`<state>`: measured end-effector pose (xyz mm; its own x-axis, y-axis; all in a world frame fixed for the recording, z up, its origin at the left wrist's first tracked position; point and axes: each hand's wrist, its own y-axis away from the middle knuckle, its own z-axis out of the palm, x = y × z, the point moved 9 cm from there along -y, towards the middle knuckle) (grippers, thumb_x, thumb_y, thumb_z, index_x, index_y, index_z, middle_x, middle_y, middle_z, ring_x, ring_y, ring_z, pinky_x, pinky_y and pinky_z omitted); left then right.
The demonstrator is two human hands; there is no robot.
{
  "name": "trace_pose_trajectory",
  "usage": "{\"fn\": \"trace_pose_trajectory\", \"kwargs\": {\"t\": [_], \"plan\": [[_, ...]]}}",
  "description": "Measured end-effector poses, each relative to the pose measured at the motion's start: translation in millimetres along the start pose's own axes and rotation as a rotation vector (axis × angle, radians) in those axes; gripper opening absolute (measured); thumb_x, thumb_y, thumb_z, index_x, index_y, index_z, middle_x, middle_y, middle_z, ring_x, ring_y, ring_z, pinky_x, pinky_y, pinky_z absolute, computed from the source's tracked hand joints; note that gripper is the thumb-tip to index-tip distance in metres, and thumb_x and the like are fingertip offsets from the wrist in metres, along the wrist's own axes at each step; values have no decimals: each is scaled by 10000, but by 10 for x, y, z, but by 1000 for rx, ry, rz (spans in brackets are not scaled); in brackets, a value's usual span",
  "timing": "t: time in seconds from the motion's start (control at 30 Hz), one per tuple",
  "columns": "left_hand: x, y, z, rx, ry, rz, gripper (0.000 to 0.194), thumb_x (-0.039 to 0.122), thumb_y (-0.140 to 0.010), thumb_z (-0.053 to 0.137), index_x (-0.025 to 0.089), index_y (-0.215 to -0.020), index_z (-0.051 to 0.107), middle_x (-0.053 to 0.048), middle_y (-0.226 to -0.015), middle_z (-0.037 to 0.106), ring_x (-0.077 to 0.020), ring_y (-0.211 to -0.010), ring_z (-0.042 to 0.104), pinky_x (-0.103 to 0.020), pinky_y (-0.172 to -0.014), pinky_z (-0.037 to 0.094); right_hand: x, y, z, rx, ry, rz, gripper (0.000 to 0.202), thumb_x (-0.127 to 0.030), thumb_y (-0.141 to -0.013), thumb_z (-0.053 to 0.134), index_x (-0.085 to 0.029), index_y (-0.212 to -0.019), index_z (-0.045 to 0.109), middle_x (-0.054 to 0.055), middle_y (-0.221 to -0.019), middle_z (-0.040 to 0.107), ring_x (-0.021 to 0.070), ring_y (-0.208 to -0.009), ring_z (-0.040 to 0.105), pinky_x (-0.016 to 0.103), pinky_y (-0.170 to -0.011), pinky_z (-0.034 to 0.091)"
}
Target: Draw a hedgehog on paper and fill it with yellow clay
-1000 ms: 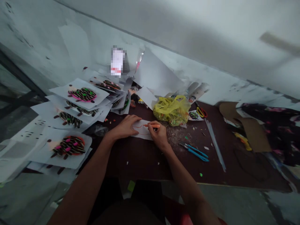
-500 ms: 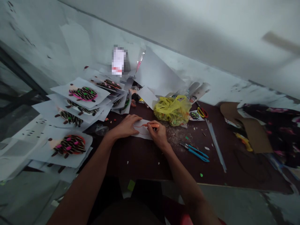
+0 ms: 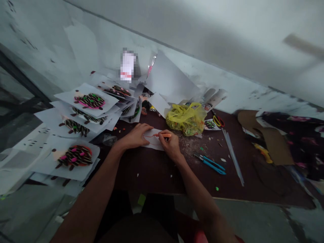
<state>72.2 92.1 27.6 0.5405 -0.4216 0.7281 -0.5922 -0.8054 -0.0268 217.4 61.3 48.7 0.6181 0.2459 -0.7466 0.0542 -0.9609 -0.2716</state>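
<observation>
the fingers (image 3: pixel 162 139) of the right hand (image 3: pixel 172 145) grip the pen (image 3: pixel 166 135), which lies crosswise, tip leftward on the paper (image 3: pixel 155 144); the paper sits between both hands; the left hand (image 3: pixel 136 136), open, rests at its left edge, farther from the pen.

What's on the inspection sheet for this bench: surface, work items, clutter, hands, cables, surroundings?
Surface: dark table, scraps and pale specks right of centre.
Work items: orange pen, tip at the small white sheet, which bears a drawn line.
Clutter: yellow bag, blue snips, scissors, translucent strips, overlapping hedgehog pictures.
Left hand: open, fingers on the sheet's edge.
Right hand: grip closed on the pen.
Cables: thin dark loop at right, too dim to identify.
Surroundings: stained pale wall behind.
</observation>
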Motion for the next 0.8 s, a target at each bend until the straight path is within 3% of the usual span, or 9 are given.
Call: {"fn": "trace_pose_trajectory", "kwargs": {"t": [0.43,0.8], "plan": [[2,6,-2,0,6,11,618,210,-705,635,223,-1317,555,-82,-1327,568,-277,-1257,499,-446,-1120,382,-37,-4,-69,30,83,32,223,-328,-896,547,-204,-750,661,18,-684,675,151,-627,595,251,-599,420],[-22,7,1,-17,6,24,667,179,-683,607,224,-1347,547,-84,-1322,577,-291,-1247,493,-467,-1111,388,-72,24,-69,49,131,-11,216,-318,-883,533,-220,-709,615,23,-695,673,159,-644,594,270,-635,438]]}}
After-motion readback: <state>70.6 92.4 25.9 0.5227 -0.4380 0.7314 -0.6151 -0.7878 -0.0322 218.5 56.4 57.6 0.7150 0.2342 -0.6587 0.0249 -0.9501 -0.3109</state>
